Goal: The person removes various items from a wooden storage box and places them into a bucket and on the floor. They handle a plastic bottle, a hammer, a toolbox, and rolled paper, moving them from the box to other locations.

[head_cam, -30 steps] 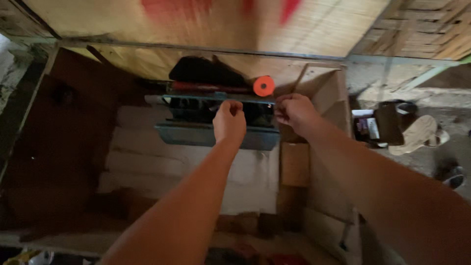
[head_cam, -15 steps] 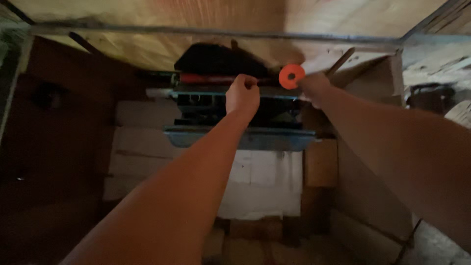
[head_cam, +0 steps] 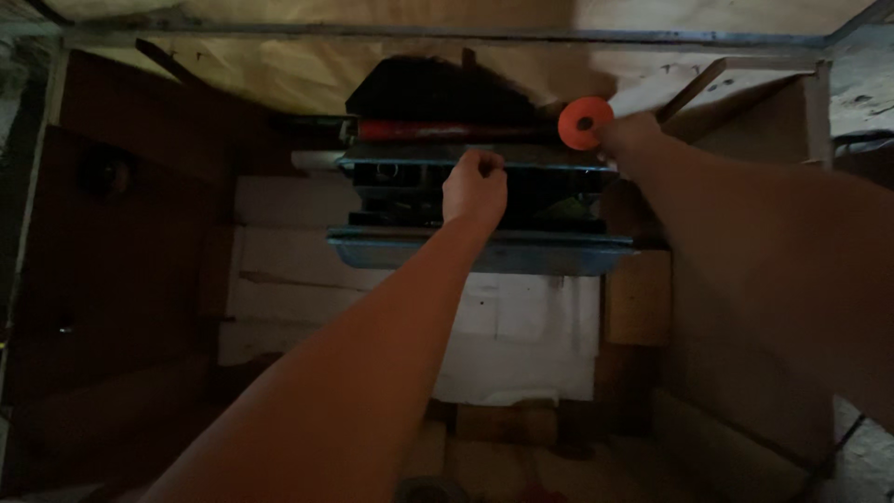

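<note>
Head view: right hand [head_cam: 631,140] fingertips behind orange disc [head_cam: 585,122]

Changes, placed relative to the blue machine [head_cam: 480,210]:
- Left hand [head_cam: 475,186]: one second ago a loose fist over the machine's front middle, close beside the right hand; now closed higher, on the upper rail, apart from the right hand.
- Right hand [head_cam: 633,140]: shifted from beside the left hand out to the machine's right end, fingers at the orange disc [head_cam: 585,122].
- Orange disc: formerly clear of both hands; now touching the right hand.
</note>
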